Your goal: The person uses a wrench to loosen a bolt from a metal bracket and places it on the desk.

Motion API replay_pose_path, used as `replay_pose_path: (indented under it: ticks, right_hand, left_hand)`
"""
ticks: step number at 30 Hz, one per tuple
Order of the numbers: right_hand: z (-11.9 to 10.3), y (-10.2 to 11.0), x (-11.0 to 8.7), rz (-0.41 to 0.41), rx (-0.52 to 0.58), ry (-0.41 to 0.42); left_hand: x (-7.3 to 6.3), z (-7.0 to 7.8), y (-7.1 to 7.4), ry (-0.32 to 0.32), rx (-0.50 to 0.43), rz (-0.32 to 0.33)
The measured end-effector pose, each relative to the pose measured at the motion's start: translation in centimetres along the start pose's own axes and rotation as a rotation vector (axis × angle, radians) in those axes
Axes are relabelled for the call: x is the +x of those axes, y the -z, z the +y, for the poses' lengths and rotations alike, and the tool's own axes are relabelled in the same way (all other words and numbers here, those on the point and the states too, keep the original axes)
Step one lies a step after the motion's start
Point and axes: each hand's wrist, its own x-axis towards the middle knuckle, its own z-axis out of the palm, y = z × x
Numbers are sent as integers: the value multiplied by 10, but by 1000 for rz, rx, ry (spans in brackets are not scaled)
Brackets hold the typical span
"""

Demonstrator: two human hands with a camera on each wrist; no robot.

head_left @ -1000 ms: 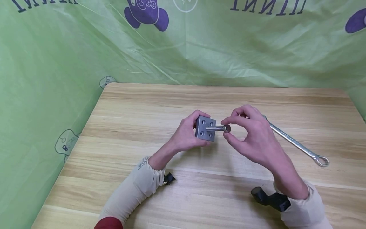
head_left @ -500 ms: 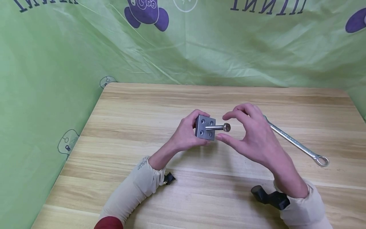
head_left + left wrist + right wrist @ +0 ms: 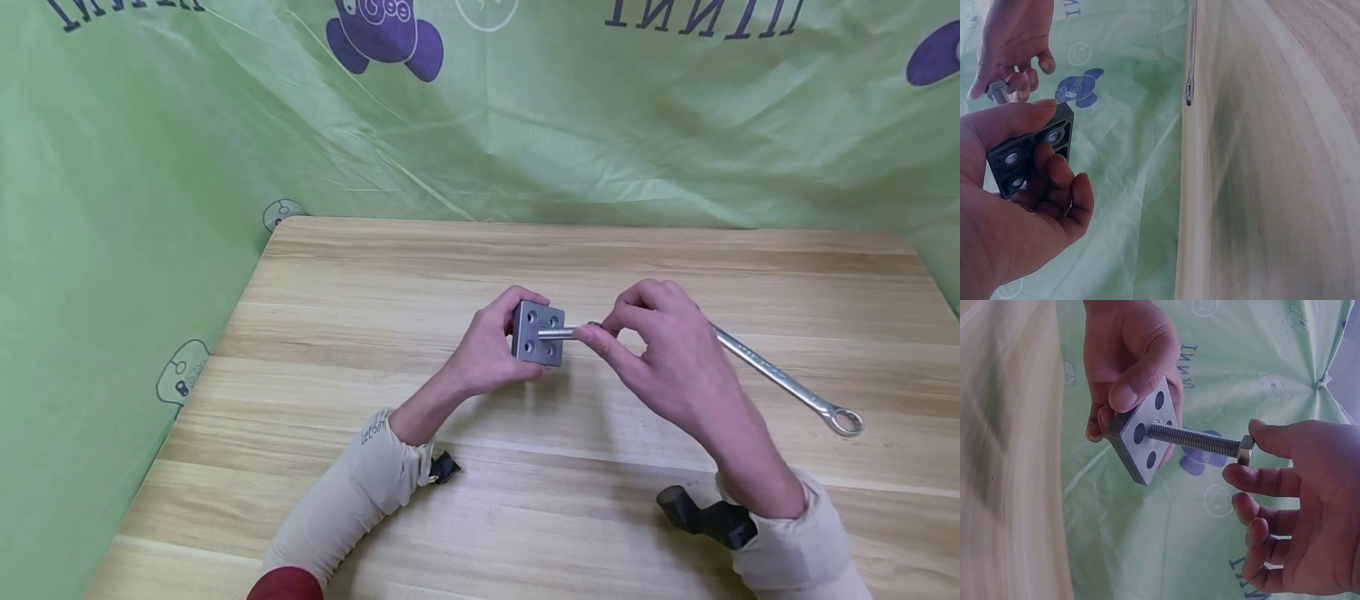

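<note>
My left hand (image 3: 480,358) grips a grey square metal block (image 3: 542,357) by its edges, thumb on one side and fingers curled round another. Round holes sit near the block's corners. From the middle of its face sticks a long threaded hex bolt (image 3: 1194,439), head outward. My right hand (image 3: 675,367) pinches the bolt's hex head (image 3: 1245,450) between thumb and index finger, the other fingers loosely bent. In the head view the thumb mostly hides that head. Both hands hold the parts above the table. The left wrist view shows the block's hollowed back with metal inserts (image 3: 1054,137).
A long steel wrench (image 3: 780,379) lies on the wooden table (image 3: 375,275) beyond the right hand, ring end toward the right; its far end is behind the hand. Green printed cloth (image 3: 525,150) hangs behind and at the left. Black camera mounts (image 3: 705,517) sit at the wrists.
My right thumb and index finger spread away from the bolt head half a second ago, then came together on it again. The left hand and block stay nearly still.
</note>
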Motion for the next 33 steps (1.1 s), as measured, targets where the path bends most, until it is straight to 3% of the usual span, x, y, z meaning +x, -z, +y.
replay_pose_path:
  ticks: [8,23,27,33]
  right_hand:
    - [4,1,2,41,98,98]
    - [9,-3,7,99,176,300]
    - [10,-2,6,83,171,273]
    - [9,0,4,39,113,113]
  left_hand:
    - [1,1,0,6,-13,0]
    - [3,0,-1,3,-39,1]
    - [3,0,-1,2,-36,2]
    - [4,0,-1,-2,-26,7]
